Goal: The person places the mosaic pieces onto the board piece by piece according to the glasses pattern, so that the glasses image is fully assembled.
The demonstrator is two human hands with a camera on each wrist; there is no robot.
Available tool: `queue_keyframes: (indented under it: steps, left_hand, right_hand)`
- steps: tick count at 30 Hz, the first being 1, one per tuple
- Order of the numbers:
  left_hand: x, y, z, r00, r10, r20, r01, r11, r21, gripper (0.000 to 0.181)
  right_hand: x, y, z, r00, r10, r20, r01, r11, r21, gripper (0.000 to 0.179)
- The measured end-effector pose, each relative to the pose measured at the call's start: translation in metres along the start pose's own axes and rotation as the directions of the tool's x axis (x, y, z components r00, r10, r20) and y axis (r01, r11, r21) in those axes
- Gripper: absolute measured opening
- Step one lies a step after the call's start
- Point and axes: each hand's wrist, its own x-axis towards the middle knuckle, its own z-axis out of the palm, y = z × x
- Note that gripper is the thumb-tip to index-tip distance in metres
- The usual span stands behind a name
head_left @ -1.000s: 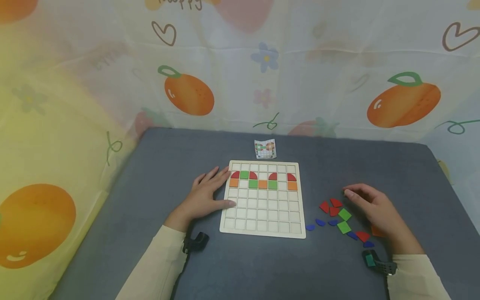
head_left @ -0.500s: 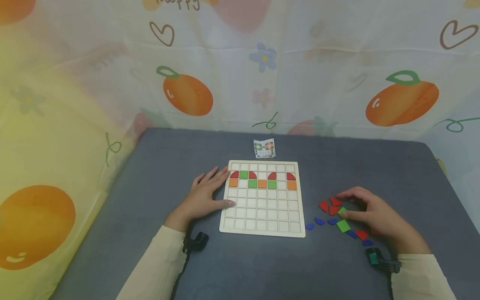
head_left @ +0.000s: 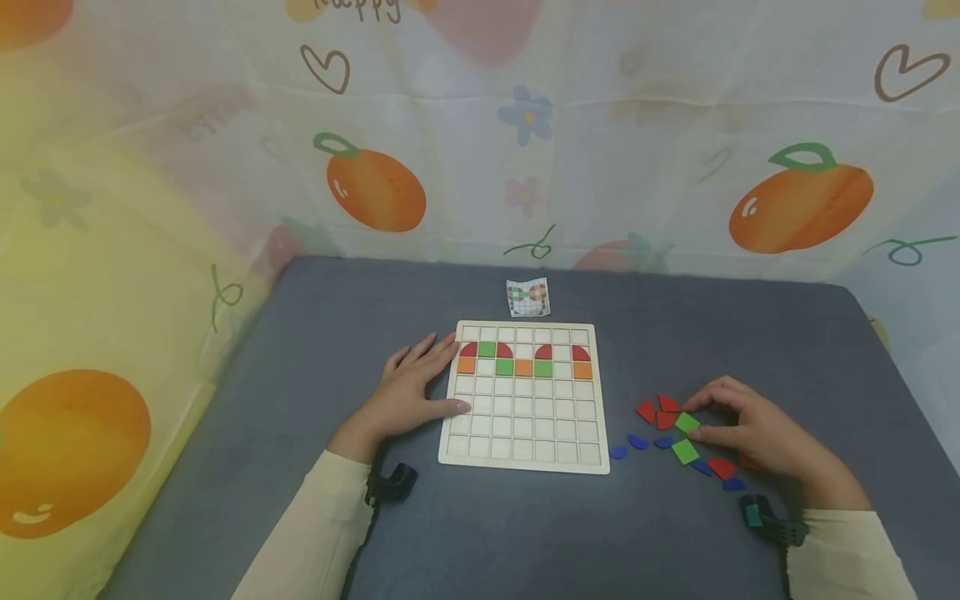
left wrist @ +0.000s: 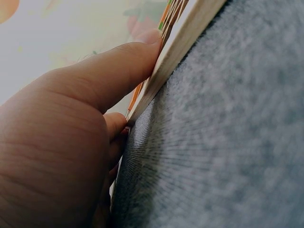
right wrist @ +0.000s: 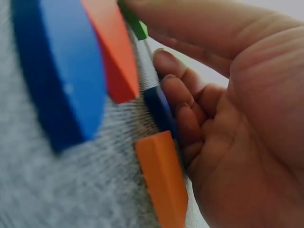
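My left hand (head_left: pixel 412 390) lies along the left edge of a pale wooden grid board (head_left: pixel 525 457). Its thumb (left wrist: pixel 128 59) rests over the board's rim and the fingers stretch toward the upper left corner. Red quarter-circle pieces and green and orange squares fill some cells of the board's second and third rows. To the right of the board, my right hand (head_left: pixel 757 429) pinches a green square tile (head_left: pixel 687 423) between thumb and index finger, low over the table. Its other fingers are curled, close to a dark blue piece (right wrist: pixel 159 109) in the right wrist view.
Several loose pieces lie around the right hand: red quarter-circles (head_left: pixel 664 421), another green square (head_left: pixel 685 452), blue segments (head_left: pixel 637 442) and an orange piece (right wrist: pixel 164 183). Behind the board lies a small printed pattern card (head_left: pixel 528 297). A fruit-print cloth (head_left: pixel 450 100) hangs behind the grey table (head_left: pixel 375 292).
My right hand has moved down and left from above the pieces to the upper green square, its thumb and index finger now at the tile's sides. The left hand stays on the board.
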Motion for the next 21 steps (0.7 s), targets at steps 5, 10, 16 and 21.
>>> queue_keyframes:
  steps: [5, 10, 16, 21]
  left_hand:
    - [0.0, -0.001, 0.0, 1.0, 0.004, 0.0, -0.004, 1.0, -0.003, 0.108]
    - [0.001, -0.004, 0.002, 1.0, 0.016, 0.0, -0.016, 1.0, 0.003, 0.107]
    - [0.002, -0.006, 0.002, 1.0, 0.02, 0.003, -0.02, 1.0, 0.003, 0.107]
    - [0.002, -0.006, 0.002, 1.0, 0.017, 0.011, -0.017, 1.0, 0.0, 0.107]
  right_hand:
    - [0.002, -0.001, 0.004, 0.997, 0.053, -0.048, -0.055, 0.998, -0.041, 0.019]
    - [0.004, -0.001, 0.008, 0.98, 0.139, -0.145, -0.151, 0.986, -0.075, 0.021]
    - [0.003, 0.003, 0.012, 0.951, 0.135, -0.277, -0.168, 0.981, -0.099, 0.021]
    - [0.003, 0.003, 0.014, 0.946, 0.136, -0.293, -0.173, 0.979, -0.104, 0.023]
